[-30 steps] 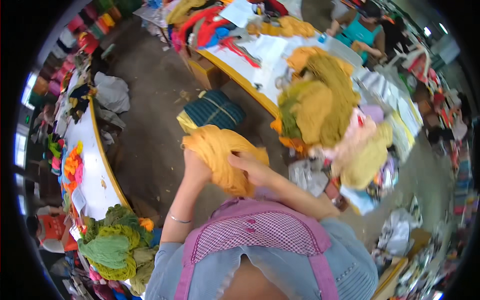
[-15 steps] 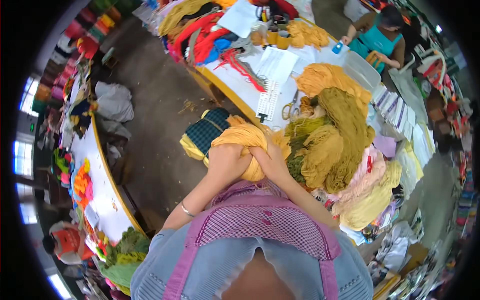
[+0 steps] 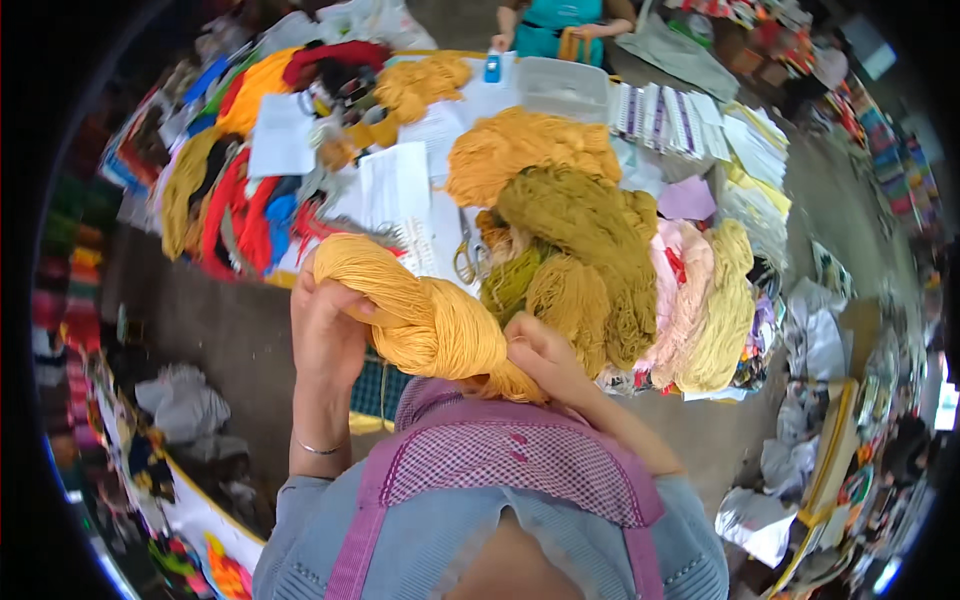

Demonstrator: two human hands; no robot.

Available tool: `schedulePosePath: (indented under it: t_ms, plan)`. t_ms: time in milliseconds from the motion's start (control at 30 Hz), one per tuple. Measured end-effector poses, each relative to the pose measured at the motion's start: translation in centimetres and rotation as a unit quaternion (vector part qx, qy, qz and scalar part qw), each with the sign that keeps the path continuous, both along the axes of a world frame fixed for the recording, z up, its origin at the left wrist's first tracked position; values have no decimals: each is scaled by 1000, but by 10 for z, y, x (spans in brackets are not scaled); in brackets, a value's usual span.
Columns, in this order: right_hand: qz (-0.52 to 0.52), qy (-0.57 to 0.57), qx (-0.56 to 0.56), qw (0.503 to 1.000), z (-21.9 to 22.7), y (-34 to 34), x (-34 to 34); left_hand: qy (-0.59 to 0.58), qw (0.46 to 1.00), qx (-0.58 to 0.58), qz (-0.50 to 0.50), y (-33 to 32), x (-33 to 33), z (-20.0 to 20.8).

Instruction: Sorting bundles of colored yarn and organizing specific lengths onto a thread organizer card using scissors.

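Observation:
A twisted skein of yellow-orange yarn point(image 3: 435, 325) stretches across in front of my chest. My left hand point(image 3: 332, 325) is closed round its upper left end, the thumb pressed on the strands. At the lower right end, my right hand point(image 3: 548, 352) grips the yarn with curled fingers. The middle of the skein is wound over itself in a thick knot-like twist. Just beyond my right hand lie heaps of olive yarn point(image 3: 595, 225) and a tan-gold bundle point(image 3: 568, 300) on the table. Scissors point(image 3: 464, 262) rest beside them, partly covered.
Across the table, a person in teal point(image 3: 560, 25) holds a blue object point(image 3: 492, 68) near a clear plastic bin point(image 3: 565, 88). Red yarn point(image 3: 225, 225) and paper sheets point(image 3: 283, 135) lie left; pink and cream skeins point(image 3: 720, 310) lie right. A dark checked bundle point(image 3: 378, 388) is below my hands.
My hands have moved apart, and the skein, bunched between them before, is now stretched out and twisted. My view has turned to face the table more squarely.

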State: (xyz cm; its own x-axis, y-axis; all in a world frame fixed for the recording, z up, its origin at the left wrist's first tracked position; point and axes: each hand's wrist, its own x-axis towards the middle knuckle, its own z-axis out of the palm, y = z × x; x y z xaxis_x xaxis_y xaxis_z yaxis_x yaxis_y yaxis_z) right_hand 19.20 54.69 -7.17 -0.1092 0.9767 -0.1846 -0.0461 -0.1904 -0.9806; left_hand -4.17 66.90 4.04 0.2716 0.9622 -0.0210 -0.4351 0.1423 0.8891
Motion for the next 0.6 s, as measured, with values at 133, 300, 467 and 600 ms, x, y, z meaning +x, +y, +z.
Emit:
schedulePosePath:
  t_ms: [133, 300, 467, 600]
  plan:
    - [-55, -107, 132, 984, 41, 52, 19, -169, 978, -42, -118, 48, 54, -2]
    - [-121, -202, 282, 930, 49, 138, 12, -113, 933, 217, -265, 141, 101, 1]
    - [-310, 249, 105, 912, 73, 251, 0, 87, 851, 456, -246, 251, 137, -41]
    - [-308, 285, 239, 875, 47, 313, 43, 179, 848, 399, -298, 319, 165, -60]
